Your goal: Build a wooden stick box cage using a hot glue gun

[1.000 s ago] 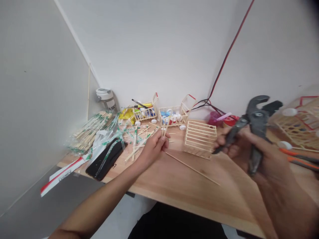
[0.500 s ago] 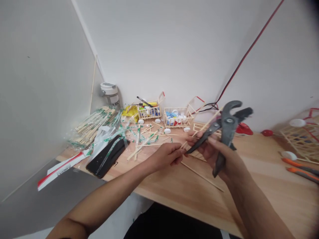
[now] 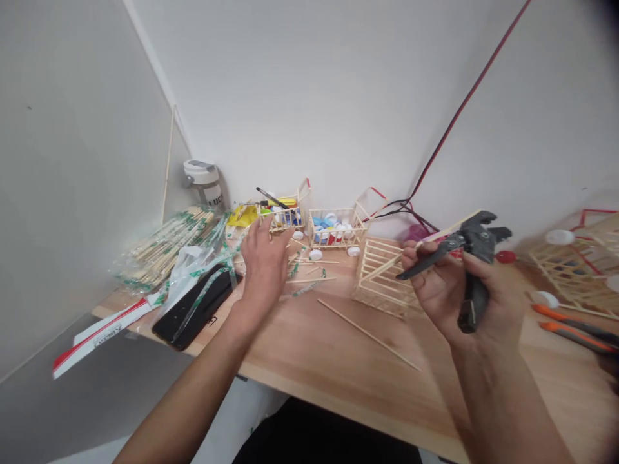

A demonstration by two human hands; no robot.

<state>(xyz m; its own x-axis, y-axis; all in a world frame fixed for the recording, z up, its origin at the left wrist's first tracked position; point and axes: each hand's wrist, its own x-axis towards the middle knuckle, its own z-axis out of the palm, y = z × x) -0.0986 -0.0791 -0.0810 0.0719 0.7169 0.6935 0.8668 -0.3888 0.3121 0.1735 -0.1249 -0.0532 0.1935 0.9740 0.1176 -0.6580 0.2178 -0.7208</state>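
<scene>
My right hand [image 3: 454,296] is closed around a black plier-like hand tool [image 3: 476,248] with a curved jaw. Pinched in the same fingers are thin wooden sticks [image 3: 387,265], jutting out leftward. Below them a slatted frame of wooden sticks [image 3: 372,293] rests on the table, partly behind that hand. My left hand [image 3: 265,261] is raised with its fingers apart and nothing visible in it. It hovers over the loose stick pieces and green-printed wrappers, hiding many of them. One long stick [image 3: 370,335] lies slantwise on the table between my hands.
Two stick carts stand at the back: one [image 3: 336,232] with bottle caps, another [image 3: 285,222] with a pen. Left are wrapped chopsticks [image 3: 169,248], a black phone [image 3: 196,312] and a lidded cup [image 3: 203,183]. Orange-handled pliers [image 3: 573,328] and another cart [image 3: 570,270] are right.
My left hand has left the sticks by my right hand, moved left and spread its fingers. My right hand has shifted right with the tool and sticks, uncovering more of the slatted frame.
</scene>
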